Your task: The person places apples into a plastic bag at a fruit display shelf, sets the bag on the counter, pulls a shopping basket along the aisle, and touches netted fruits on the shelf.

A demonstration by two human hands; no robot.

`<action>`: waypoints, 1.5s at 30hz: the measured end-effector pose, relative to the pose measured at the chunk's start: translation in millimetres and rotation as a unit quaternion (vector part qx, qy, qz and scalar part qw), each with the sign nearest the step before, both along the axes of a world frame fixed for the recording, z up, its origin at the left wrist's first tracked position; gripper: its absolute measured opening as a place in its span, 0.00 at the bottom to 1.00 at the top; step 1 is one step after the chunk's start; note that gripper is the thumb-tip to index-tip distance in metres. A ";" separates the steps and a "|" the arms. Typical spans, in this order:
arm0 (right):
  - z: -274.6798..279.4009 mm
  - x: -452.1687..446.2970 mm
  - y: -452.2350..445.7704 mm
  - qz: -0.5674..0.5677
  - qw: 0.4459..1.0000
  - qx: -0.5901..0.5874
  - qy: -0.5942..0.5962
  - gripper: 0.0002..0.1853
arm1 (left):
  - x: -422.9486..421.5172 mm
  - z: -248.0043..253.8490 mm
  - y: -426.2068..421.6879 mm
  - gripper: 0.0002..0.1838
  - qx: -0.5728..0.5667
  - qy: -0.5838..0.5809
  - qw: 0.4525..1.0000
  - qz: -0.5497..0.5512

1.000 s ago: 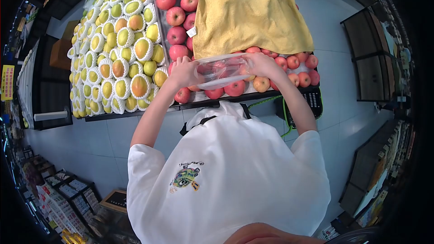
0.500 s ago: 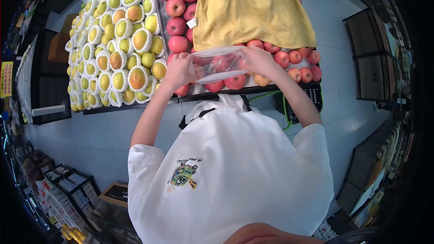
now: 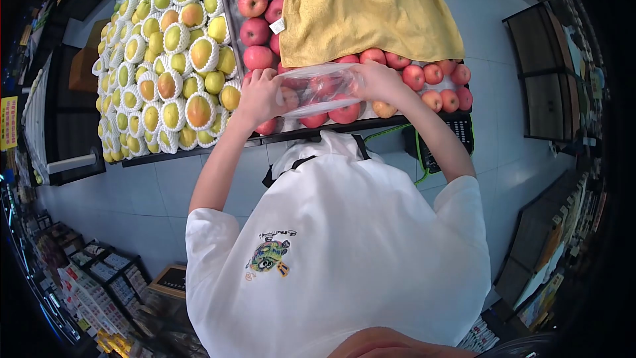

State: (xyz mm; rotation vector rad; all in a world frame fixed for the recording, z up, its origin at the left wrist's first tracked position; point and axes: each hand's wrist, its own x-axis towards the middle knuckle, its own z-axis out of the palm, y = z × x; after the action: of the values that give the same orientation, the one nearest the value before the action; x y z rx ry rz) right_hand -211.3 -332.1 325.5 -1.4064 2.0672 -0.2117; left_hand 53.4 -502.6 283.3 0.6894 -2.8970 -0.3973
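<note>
A clear plastic bag (image 3: 318,93) is stretched between my two hands above the front of the apple display, its mouth spread wide. My left hand (image 3: 260,98) grips the bag's left end, fingers closed over the rim. At the opposite end my right hand (image 3: 379,85) holds the bag, with some fingers hidden inside or behind the film. Red apples (image 3: 313,119) lie beneath and around the bag, several visible through the plastic. Behind the bag, a yellow cloth (image 3: 371,13) covers much of the apple pile.
Left of the apples, yellow-green fruit in white foam nets (image 3: 171,86) fills the neighbouring section. A black display edge (image 3: 291,134) runs in front of me. Under the right forearm hangs a black keypad device (image 3: 457,134) with a green cord. Shelving (image 3: 546,69) stands across the aisle.
Both hands and the bag appear slightly higher in view, and the bag's opening is a little narrower. The hold on both ends is unchanged. The camera view has shifted slightly.
</note>
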 end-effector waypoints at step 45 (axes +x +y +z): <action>-22.3 -9.7 31.0 0.012 0.994 -0.093 0.049 0.28 | 4.6 7.2 -6.6 0.16 0.206 0.044 0.977 -0.028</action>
State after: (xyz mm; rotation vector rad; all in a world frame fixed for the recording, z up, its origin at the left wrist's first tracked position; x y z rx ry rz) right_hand -221.0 -301.1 303.2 -1.5807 2.1549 -0.3385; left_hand 58.1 -509.1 290.5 0.6220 -2.7756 -1.0272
